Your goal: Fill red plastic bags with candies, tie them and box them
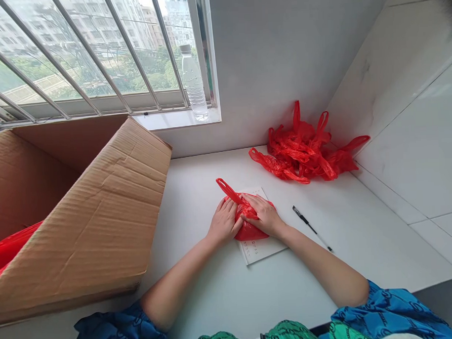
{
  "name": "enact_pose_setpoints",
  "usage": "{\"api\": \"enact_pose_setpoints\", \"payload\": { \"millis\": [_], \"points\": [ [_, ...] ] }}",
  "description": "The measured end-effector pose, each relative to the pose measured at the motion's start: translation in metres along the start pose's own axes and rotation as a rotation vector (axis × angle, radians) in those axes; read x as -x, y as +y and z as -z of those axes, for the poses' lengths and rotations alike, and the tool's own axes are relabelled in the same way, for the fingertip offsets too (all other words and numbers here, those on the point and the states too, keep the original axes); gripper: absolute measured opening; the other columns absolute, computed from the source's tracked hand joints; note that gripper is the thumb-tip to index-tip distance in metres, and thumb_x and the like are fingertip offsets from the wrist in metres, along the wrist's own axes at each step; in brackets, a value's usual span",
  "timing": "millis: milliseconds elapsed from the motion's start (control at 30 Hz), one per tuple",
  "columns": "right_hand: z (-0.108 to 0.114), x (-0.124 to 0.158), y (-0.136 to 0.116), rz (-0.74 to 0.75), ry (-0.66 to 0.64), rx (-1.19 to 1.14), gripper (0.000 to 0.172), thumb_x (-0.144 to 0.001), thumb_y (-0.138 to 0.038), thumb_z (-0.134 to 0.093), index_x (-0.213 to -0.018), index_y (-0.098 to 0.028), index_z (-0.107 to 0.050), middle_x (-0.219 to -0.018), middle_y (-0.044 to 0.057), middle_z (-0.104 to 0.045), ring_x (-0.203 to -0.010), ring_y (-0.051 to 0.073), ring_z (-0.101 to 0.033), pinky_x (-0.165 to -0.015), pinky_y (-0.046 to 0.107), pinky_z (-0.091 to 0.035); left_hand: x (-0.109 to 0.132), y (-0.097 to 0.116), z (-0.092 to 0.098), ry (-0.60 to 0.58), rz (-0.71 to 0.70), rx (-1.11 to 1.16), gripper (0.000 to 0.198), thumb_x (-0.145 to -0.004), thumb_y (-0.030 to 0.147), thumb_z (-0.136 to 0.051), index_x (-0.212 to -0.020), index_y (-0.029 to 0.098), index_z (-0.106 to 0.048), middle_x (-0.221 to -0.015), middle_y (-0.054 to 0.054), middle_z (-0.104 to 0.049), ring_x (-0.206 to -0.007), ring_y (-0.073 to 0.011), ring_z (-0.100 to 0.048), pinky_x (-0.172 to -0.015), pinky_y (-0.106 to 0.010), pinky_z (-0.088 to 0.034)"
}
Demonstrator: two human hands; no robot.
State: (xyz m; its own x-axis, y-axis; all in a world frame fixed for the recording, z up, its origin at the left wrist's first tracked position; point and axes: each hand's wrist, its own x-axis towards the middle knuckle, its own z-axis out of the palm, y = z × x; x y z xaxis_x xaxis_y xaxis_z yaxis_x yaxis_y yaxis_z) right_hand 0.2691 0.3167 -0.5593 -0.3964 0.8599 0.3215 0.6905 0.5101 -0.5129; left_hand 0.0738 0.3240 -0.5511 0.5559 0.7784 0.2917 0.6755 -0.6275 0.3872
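A small red plastic bag (246,230) lies crumpled on a white sheet of paper (260,247) in the middle of the white table. My left hand (224,221) presses on the bag's left side with its fingers closed over the plastic. On the bag's right side, my right hand (264,215) grips it too, thumb tucked into the folds. One red handle loop (228,189) sticks out to the upper left of my hands.
A pile of red plastic bags (303,152) lies in the far right corner by the tiled wall. A black pen (310,228) rests right of the paper. A large open cardboard box (82,209) holding red plastic stands at left. A water bottle (193,84) stands on the windowsill.
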Motion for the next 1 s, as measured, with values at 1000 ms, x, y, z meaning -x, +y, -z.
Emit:
{"api": "enact_pose_setpoints", "payload": {
  "millis": [1000],
  "points": [
    [0.031, 0.009, -0.005, 0.087, 0.011, -0.038, 0.086, -0.082, -0.059, -0.067, -0.151, -0.022, -0.035, -0.151, 0.013, -0.046, -0.137, 0.031, -0.045, -0.115, 0.053, -0.035, 0.006, 0.005, 0.011, 0.104, 0.017, 0.218, 0.035, -0.098, 0.038, -0.046, -0.127, 0.023, -0.059, -0.131, -0.011, -0.06, -0.125, -0.0264, -0.053, -0.111, -0.046, -0.037]
  ]
}}
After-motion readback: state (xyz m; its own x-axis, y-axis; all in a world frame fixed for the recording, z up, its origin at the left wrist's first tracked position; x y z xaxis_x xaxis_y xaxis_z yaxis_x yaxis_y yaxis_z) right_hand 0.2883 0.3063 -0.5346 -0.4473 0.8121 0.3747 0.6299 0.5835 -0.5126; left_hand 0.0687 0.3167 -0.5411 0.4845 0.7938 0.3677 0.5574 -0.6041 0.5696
